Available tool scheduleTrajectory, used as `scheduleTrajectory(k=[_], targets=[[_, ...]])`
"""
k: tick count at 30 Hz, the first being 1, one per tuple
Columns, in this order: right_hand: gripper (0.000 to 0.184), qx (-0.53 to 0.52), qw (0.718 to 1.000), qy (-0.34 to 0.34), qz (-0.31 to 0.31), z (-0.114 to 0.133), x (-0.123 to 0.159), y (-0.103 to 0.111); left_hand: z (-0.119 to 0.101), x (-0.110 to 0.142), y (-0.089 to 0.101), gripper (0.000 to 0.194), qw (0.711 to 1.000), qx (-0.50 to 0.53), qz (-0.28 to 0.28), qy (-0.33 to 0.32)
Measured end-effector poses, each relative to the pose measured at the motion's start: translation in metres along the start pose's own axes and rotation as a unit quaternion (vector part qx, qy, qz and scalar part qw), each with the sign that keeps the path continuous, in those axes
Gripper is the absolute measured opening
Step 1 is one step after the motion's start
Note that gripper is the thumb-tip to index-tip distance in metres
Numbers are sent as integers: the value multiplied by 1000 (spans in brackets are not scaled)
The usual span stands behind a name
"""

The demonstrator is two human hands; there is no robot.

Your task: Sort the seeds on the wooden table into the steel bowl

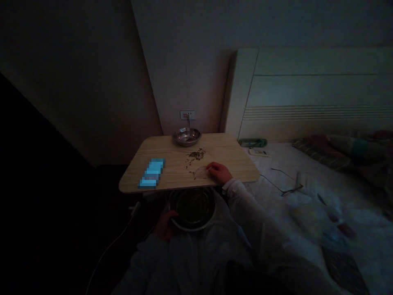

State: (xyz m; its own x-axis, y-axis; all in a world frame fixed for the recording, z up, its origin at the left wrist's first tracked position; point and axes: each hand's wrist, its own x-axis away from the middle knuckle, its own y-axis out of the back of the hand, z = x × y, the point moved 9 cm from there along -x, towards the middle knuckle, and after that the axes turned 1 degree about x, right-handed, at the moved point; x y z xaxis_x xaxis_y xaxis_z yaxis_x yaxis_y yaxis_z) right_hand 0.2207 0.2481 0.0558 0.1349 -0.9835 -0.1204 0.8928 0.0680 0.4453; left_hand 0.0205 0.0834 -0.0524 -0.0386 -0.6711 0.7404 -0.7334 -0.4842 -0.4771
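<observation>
I have the right hand (219, 173) low over the right of centre, its fingertips drawn together at the edge of a pale, see-through piece (201, 172) that sits on the desk (227, 149); in this dim light I cannot tell whether they are truly clamped on it or only resting there. The left hand (166, 225), at the lower middle, grips the near-left rim of a round dish (193, 207), with what looks like the thumb over the edge. The dish sits just below the desk's near edge in my view, and what is in it is too dark to make out. The small dark bits (196, 155) lie loose at the centre of the frame, thickest above the pale piece, with a few strays down its left side. I judge the step in hand to be handling that piece among the bits, so I want the right wrist low and the strokes short and slow, since such light grains would likely scatter under a quick flick. The strays by the left edge of the piece deserve care, being easy to knock. With the left hand I want the dish level and its rim snug to the desk, as a gap there could let grains drop. I would also steer clear of the phone (152, 173) at left and the metal bowl (186, 137) above centre.
</observation>
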Motion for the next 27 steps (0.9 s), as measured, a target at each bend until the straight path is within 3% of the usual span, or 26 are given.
scheduleTrajectory(k=[9,16,27], targets=[[23,-14,999,3,45,2,2,-9,-3,-5,4,43,1000,1,0,-22],[24,-37,998,-11,40,-4,-1,-10,-2,2,3,43,1000,-9,-20,-13],[29,-12,998,-3,63,4,-6,-21,-2,-2,-1,49,1000,10,13,-8]])
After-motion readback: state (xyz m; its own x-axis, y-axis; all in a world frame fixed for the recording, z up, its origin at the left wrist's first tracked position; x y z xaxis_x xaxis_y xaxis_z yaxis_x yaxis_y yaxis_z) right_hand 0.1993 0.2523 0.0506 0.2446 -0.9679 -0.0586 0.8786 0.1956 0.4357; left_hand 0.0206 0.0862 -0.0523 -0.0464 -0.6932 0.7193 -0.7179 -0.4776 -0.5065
